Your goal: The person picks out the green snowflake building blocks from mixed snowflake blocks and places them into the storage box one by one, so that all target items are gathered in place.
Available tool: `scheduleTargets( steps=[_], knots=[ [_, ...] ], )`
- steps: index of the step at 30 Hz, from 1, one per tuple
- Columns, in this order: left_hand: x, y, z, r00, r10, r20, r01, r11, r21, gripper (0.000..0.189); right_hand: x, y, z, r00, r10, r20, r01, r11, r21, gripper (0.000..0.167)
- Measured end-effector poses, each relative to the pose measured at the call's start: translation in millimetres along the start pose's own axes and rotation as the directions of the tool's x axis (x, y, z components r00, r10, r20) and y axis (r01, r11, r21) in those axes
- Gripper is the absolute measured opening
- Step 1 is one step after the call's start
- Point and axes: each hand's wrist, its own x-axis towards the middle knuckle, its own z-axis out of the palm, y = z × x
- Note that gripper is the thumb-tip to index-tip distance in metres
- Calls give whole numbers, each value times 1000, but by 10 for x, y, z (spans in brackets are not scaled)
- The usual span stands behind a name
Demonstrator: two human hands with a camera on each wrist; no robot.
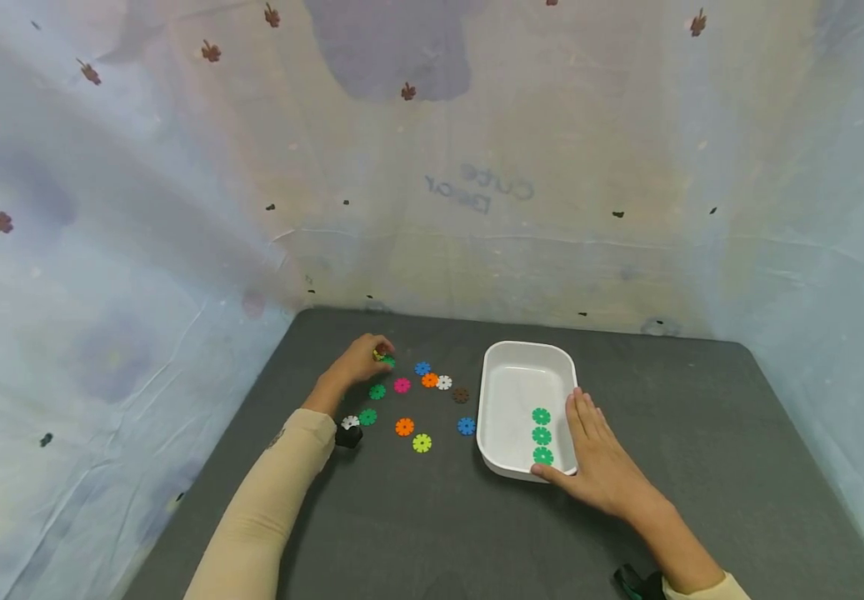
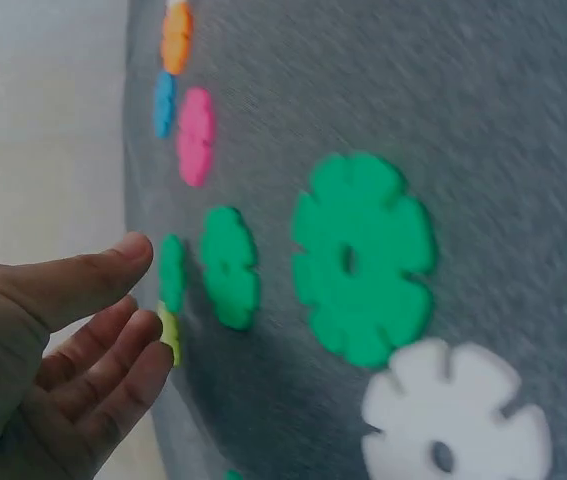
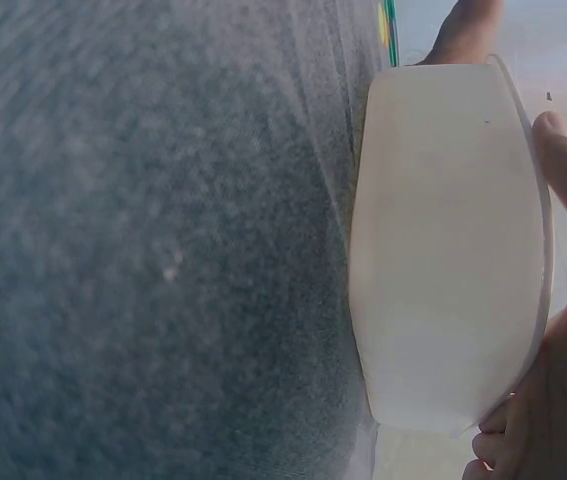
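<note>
At the far left of the table, my left hand [image 1: 360,358] reaches over a green flower-shaped disc [image 1: 388,362]. In the left wrist view, its thumb and loosely bent fingers stand apart beside that green disc [image 2: 171,275] and a yellow disc [image 2: 169,335], which the fingers partly hide. My right hand [image 1: 604,471] rests on the right rim of a white tray [image 1: 517,383], fingers straight along the edge and thumb at the near corner. Inside the tray, three green discs [image 1: 541,436] lie in a row along the right side.
Between my left hand and the tray lie scattered discs, among them pink [image 1: 402,385], orange [image 1: 405,427], yellow-green [image 1: 422,442], brown [image 1: 461,395] and blue [image 1: 466,426]. A white disc [image 1: 350,422] lies near the left wrist. A patterned sheet [image 1: 476,275] hangs behind the grey table [image 1: 417,533].
</note>
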Motion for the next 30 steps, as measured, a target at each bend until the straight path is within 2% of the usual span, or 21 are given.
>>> scheduleTargets(
  steps=[3,7,21,23,30],
  knots=[
    [22,-52,24,999,-43,-6,43,999,12,31,3,-7,0,1000,2,0,-2,1000,-2,130],
    [30,-91,43,998,-67,-8,67,997,24,33,4,-16,-1,1000,4,-1,-4,1000,-2,130],
    [10,-117,70,996,-87,-35,88,995,44,26,8,-8,8,1000,4,7,-4,1000,7,130],
    [6,-104,76,996,-84,-39,86,995,42,23,7,-7,8,1000,3,5,-3,1000,4,130],
    [4,-48,64,999,-23,-45,24,1000,15,11,6,2,-1,1000,2,1,-2,1000,6,129]
  ],
)
